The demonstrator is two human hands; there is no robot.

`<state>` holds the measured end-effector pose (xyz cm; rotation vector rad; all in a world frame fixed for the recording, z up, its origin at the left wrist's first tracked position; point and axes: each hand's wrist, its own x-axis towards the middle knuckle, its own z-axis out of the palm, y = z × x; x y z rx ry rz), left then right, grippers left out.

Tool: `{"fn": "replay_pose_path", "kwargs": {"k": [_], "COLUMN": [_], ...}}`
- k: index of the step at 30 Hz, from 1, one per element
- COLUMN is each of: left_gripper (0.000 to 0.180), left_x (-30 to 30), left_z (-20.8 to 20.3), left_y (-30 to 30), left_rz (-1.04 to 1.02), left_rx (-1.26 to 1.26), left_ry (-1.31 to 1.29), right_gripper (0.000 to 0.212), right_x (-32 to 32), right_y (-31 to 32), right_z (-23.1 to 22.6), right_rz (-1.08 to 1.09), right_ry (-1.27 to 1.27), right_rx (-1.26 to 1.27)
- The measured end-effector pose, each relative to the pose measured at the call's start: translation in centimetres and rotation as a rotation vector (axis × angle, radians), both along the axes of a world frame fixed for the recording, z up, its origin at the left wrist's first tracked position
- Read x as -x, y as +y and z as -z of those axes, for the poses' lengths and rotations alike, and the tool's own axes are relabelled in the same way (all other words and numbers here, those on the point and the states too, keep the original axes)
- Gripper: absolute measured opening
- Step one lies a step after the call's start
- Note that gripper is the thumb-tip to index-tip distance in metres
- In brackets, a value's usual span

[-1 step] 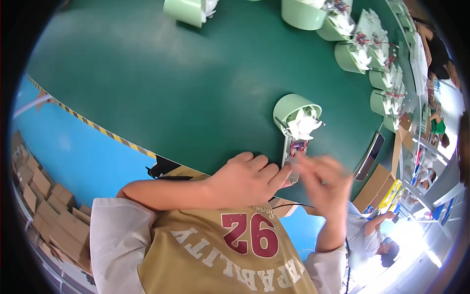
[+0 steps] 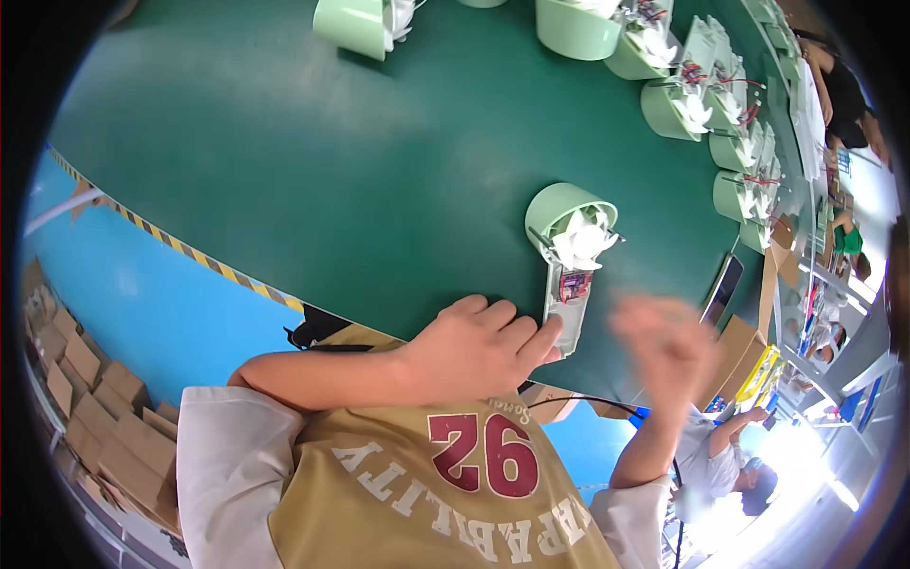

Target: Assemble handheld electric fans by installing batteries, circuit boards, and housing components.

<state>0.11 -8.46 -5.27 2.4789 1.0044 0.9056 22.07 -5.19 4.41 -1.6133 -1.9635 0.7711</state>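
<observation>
A pale green handheld-fan housing (image 2: 561, 200) lies on the green table near me, its round head pointing away. White fan blades (image 2: 582, 239) sit in the head. A small circuit board with red wires (image 2: 574, 285) lies in the top of the open handle. My left hand (image 2: 479, 349) grips the lower end of that handle from the left, its fingers curled and fingertips against the edge. My right hand (image 2: 668, 346) is in the air to the right of the handle, apart from it. Motion smears its fingers, so whether it holds anything is unclear.
Several similar fan housings (image 2: 673, 109) line the table's far right side, and another (image 2: 353, 27) lies at the far left. A dark phone-like slab (image 2: 725, 287) lies by the right edge, next to a cardboard box (image 2: 735, 353). Cardboard boxes (image 2: 118, 389) fill the floor at left. Co-workers sit at right.
My right hand has moved right, away from the handle and its circuit board, uncovering the lower part of the handle. My left hand keeps its grip on the fan housing.
</observation>
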Motion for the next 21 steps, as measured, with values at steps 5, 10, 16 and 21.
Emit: {"fn": "replay_pose_path", "kwargs": {"k": [5, 10, 16, 21], "left_gripper": [0.032, 0.03, 0.029, 0.031], "left_x": [-0.5, -0.6, -0.6, -0.9], "left_z": [-0.5, 0.1, -0.6, -1.1], "left_y": [0.3, 0.3, 0.5, 0.9], "left_rz": [0.01, -0.046, -0.053, -0.042], "left_rx": [-0.012, -0.052, -0.049, -0.004], "left_ry": [0.029, 0.031, 0.044, 0.011], "right_gripper": [0.036, 0.038, 0.035, 0.026], "right_x": [-23.2, -38.7, -47.3, -48.4], "right_y": [-1.9, -6.7, -12.8, -12.6], "right_z": [-2.9, 1.5, 6.0, 7.5], "right_rz": [0.881, 1.074, 1.178, 1.088], "right_ry": [0.907, 0.441, 0.13, 0.118], "right_rx": [-0.497, -0.078, 0.376, 0.219]}}
